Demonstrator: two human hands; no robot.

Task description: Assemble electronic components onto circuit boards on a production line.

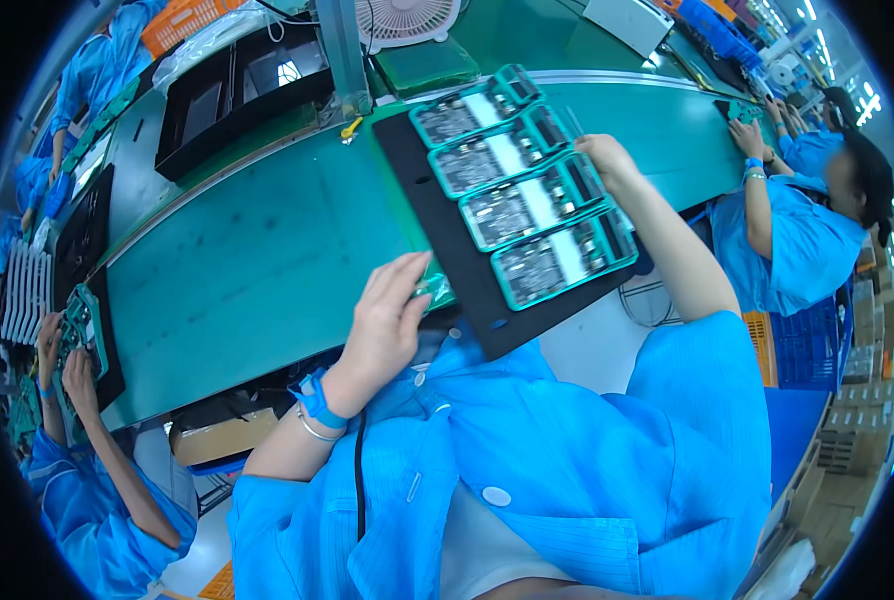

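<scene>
In front of me, a flat black board (482, 320) lies tilted across the table's near edge and overhangs it. Several green-framed circuit boards (532, 275) rest on it in a row, each with a pale strip across the middle. My right hand (607, 163) is at the row's far right side, fingers curled in at the frames' edge; what they grip is hidden. My left hand (389, 312) hovers by the black board's left edge, its fingers stretched and thumb apart. A shiny green corner (435, 287) shows just beyond those fingertips.
A green-topped workbench (257, 270) runs from left to right. Behind stand a black tray (195, 120), a metal post (345, 50) and a pink fan (407, 18). Co-workers' hands handle boards at the left (72, 365) and far right (747, 135).
</scene>
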